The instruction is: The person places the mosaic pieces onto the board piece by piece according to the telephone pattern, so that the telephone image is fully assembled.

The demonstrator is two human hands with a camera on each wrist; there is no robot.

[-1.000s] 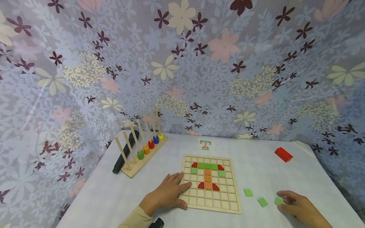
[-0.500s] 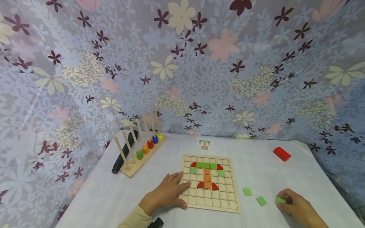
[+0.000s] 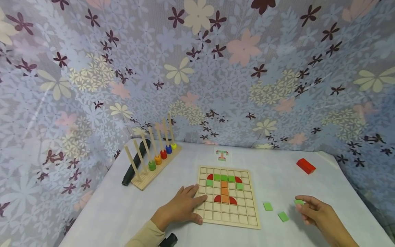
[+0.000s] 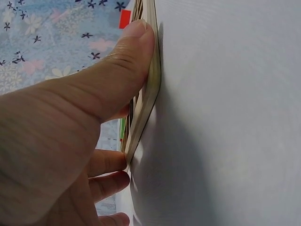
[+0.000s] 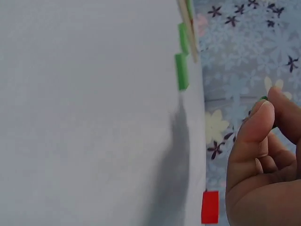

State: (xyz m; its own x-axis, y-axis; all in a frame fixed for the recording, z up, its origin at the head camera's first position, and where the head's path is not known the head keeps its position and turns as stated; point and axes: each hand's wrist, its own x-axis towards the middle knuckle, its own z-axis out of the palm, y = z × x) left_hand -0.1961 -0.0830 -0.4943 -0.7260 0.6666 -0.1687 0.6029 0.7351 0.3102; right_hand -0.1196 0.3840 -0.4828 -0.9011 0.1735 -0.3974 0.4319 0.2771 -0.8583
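Note:
My right hand [image 3: 321, 214] pinches a green square tile [image 3: 298, 202] between thumb and index finger, raised above the table; in the right wrist view only a sliver of that tile [image 5: 264, 98] shows. Two more green tiles lie to its left, one nearer the board [image 3: 268, 206] and one closer to me [image 3: 283, 216]. My left hand [image 3: 180, 208] rests on the left edge of a wooden grid board [image 3: 213, 216], fingers spread; in the left wrist view the thumb lies against the board's rim [image 4: 151, 89]. Green, orange and red pieces form a T-like figure on the board.
A pattern card [image 3: 222, 155] lies behind the board. To the left stands a wooden peg rack [image 3: 148, 176] with coloured beads, a black tube [image 3: 135, 164] behind it. A red block [image 3: 306, 166] sits at the back right. Another black object [image 3: 168, 240] is by my left wrist.
My right hand has taken hold of the rightmost green tile and lifted it off the table, slightly away from me. The left hand has stayed on the board.

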